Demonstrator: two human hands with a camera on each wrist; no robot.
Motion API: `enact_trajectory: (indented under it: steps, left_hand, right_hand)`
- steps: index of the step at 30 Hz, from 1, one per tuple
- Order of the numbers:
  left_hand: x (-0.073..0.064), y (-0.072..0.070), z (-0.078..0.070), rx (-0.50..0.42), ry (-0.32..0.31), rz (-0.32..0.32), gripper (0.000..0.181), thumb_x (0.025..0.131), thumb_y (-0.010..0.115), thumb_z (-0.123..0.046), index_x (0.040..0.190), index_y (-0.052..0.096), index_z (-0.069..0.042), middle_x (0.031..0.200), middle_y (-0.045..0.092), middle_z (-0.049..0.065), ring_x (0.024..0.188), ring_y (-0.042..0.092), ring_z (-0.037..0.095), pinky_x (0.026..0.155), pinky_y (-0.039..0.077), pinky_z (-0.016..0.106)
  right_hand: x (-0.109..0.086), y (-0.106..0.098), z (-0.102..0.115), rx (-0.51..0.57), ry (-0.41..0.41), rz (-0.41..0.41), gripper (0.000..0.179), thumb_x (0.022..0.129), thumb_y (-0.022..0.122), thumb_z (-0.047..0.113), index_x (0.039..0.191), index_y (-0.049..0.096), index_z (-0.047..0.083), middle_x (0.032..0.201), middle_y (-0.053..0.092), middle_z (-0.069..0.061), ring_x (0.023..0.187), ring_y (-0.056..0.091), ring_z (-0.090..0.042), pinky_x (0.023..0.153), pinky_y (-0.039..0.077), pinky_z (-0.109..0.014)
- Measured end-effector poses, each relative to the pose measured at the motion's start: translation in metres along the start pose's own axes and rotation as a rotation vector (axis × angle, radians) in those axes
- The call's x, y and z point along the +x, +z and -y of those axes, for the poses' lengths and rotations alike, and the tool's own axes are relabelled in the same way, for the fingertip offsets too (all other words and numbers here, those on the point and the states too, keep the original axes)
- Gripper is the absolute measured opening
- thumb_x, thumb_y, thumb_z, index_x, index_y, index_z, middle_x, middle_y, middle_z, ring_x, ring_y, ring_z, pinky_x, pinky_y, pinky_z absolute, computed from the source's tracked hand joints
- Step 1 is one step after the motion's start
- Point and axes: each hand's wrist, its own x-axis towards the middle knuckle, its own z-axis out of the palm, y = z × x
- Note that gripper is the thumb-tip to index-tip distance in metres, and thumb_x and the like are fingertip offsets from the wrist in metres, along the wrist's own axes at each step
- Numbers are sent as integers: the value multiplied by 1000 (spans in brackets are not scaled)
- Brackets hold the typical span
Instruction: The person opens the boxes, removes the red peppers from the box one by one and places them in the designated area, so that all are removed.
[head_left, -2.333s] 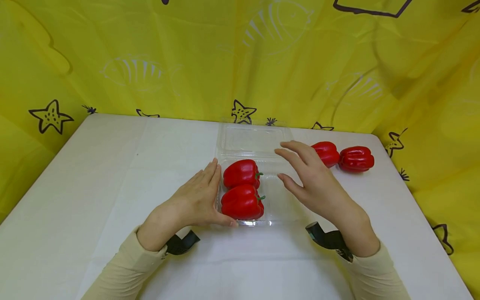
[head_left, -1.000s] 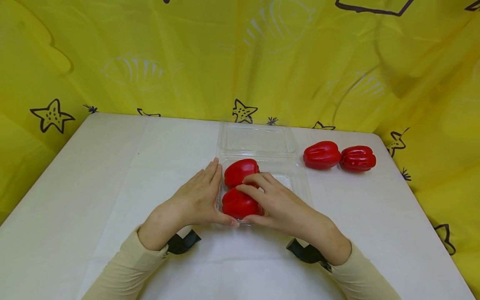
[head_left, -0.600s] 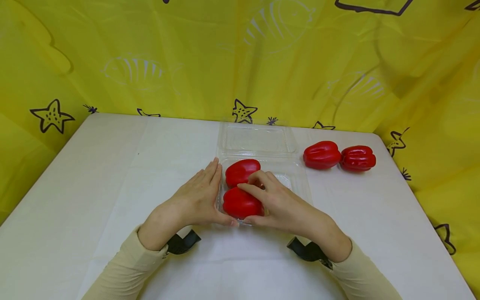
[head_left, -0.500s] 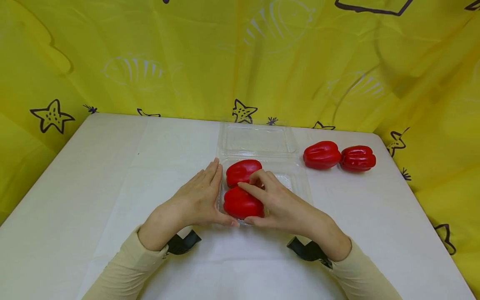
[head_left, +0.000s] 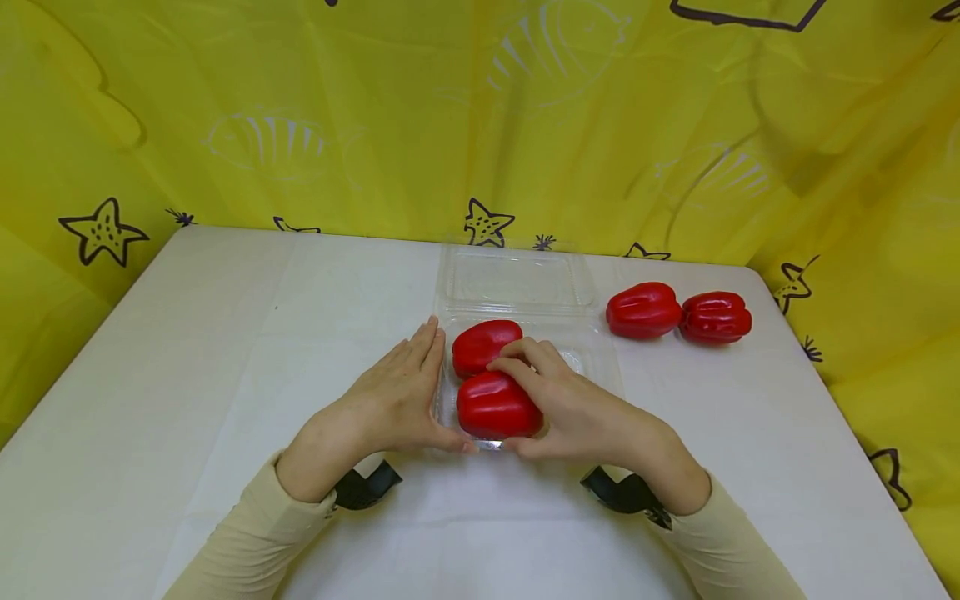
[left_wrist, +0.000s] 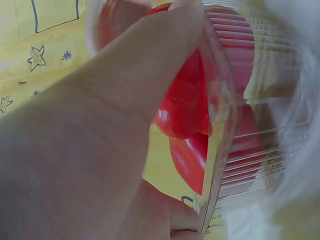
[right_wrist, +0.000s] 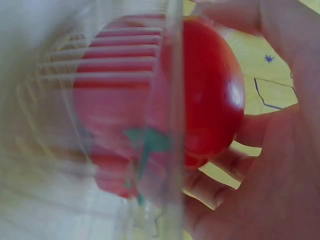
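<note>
In the head view a clear plastic clamshell box [head_left: 609, 375] lies on the table with its lid folded back. Two red bell peppers sit in its left half, a rear pepper [head_left: 482, 348] and a front pepper [head_left: 493, 405]. My right hand [head_left: 577, 408] grips the front pepper at its right end, thumb on the near side and fingers over the top. The right wrist view shows that pepper's green stem [right_wrist: 149, 142] through the box wall. My left hand [head_left: 390, 396] rests against the box's left side, fingers straight, thumb along the front rim.
Two more red bell peppers, one nearer [head_left: 643, 311] and one farther right [head_left: 716, 318], lie touching on the white table [head_left: 262, 400], right of the box. The clear lid [head_left: 517, 279] reaches towards the yellow curtain [head_left: 390, 125] behind the table.
My right hand has come down and left onto the front pepper, then shifted it slightly right and turned it a little. The rear pepper has moved slightly right. My left hand keeps its place.
</note>
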Motion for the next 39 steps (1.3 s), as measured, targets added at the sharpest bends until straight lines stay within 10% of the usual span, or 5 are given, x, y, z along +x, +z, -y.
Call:
enact_trajectory:
  steps: [39]
  left_hand:
    - [0,-1,0,1,-12,10,131,68,77,-69,155,15,6,166,7,21,155,11,35,125,19,48]
  right_hand:
    - [-10,-21,-2,-2,46,16,71,79,78,32,142,47,17,133,56,8,124,48,-10,94,55,-34]
